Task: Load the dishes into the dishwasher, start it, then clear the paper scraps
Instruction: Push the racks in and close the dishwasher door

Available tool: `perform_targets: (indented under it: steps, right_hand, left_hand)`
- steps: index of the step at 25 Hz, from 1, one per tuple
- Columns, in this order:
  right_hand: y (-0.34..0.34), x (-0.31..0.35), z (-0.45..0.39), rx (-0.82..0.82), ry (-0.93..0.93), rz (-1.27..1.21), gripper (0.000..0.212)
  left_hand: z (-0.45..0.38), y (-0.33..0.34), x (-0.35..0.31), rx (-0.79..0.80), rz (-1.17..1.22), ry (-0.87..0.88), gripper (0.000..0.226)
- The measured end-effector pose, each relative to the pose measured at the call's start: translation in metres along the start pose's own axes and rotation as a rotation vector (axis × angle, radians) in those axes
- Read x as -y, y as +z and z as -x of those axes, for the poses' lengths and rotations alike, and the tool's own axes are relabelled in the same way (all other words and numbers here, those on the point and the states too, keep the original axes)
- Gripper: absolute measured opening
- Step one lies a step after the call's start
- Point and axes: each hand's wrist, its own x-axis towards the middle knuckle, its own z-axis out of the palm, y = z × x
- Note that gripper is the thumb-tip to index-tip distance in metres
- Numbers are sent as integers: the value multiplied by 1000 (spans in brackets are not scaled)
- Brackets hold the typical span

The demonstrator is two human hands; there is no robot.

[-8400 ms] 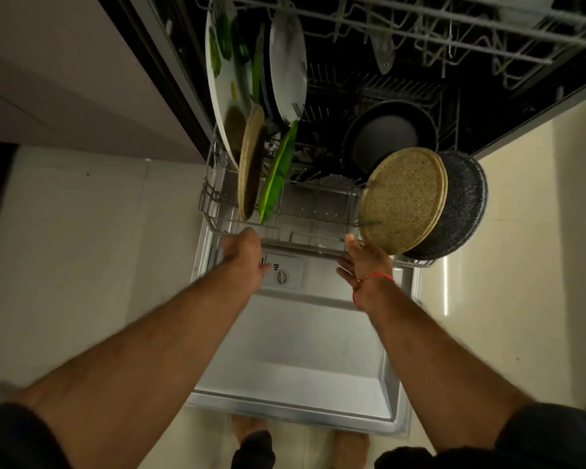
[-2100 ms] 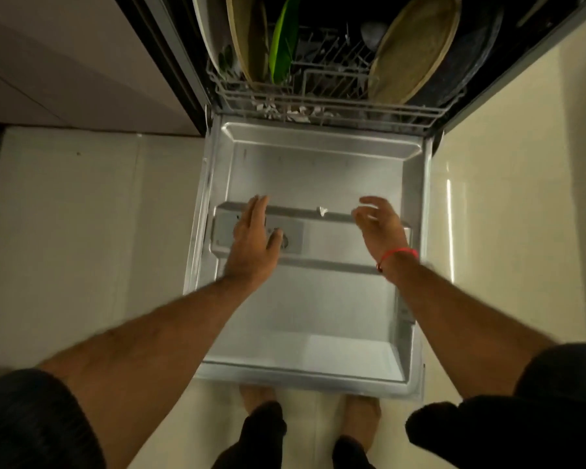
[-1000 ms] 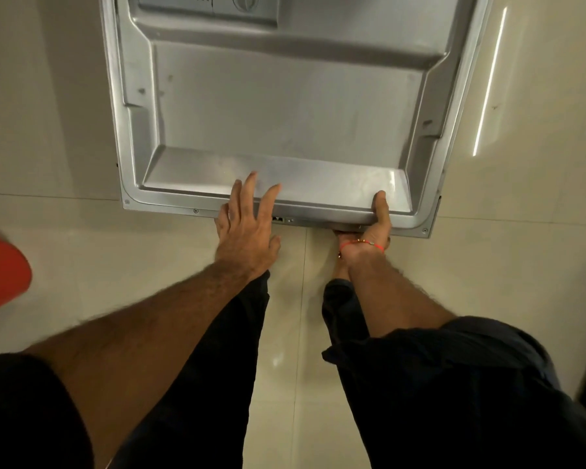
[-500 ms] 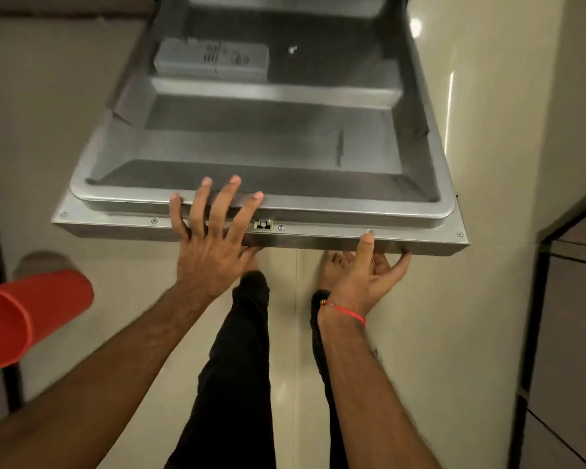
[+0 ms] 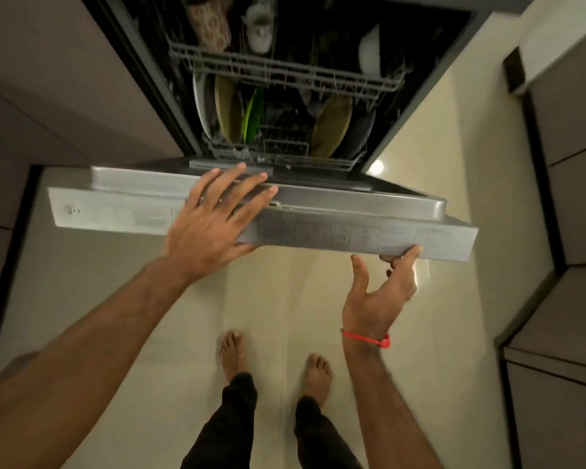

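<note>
The dishwasher door [image 5: 318,228] stands part-raised, its control-strip edge toward the person, and every place here is given from it; the left hand [image 5: 214,218] lies flat across the top of that edge near its middle, its grip spread with straight fingers [image 5: 247,184] reaching over the inner lip, likely to steady the panel and push it toward closing; the right hand [image 5: 383,289] sits under the door's right end, palm up, grip loosely curled with the fingertips hooked beneath the lower edge and the thumb standing free, which suits lifting the weight from below. Beyond the door, inside the cavity, the lower rack [image 5: 285,157] holds plates [image 5: 230,113] on edge, among them a green one and tan ones; the upper rack [image 5: 285,69] above it carries a patterned cup and pale bowls; so the dishes appear loaded and the closing seems under way, with starting and the paper scraps not yet dealt with. Bare feet stand on the pale floor [image 5: 132,299] below the door; cabinets flank it on both sides.
</note>
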Motion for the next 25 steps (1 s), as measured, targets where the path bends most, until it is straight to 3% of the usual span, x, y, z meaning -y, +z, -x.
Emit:
perform_targets:
  steps: [5,10,14,18,22,25]
  right_hand:
    - [20,51,-120,-141,-273,339,62]
    - [36,95,-230,32,-601,519,95]
    - [49,109,-274,101,-819,653,96]
    - [57,116,-302,144,-824,727,90]
    - [61,115,-311,99,-782,608,87]
    - [68,117,-313,55,-769,544,82]
  left_hand:
    - [-101,-16,59,-45,22,-144,121]
    - [-175,-20,100,47,36,-290,133]
    - [-206,-16,122,100,-62,-328,140]
    - [-220,-17,136,85,30,-335,126]
    - [-210,-28,185,123,75,-194,115]
    - [-170,-38,230,160,11,-367,120]
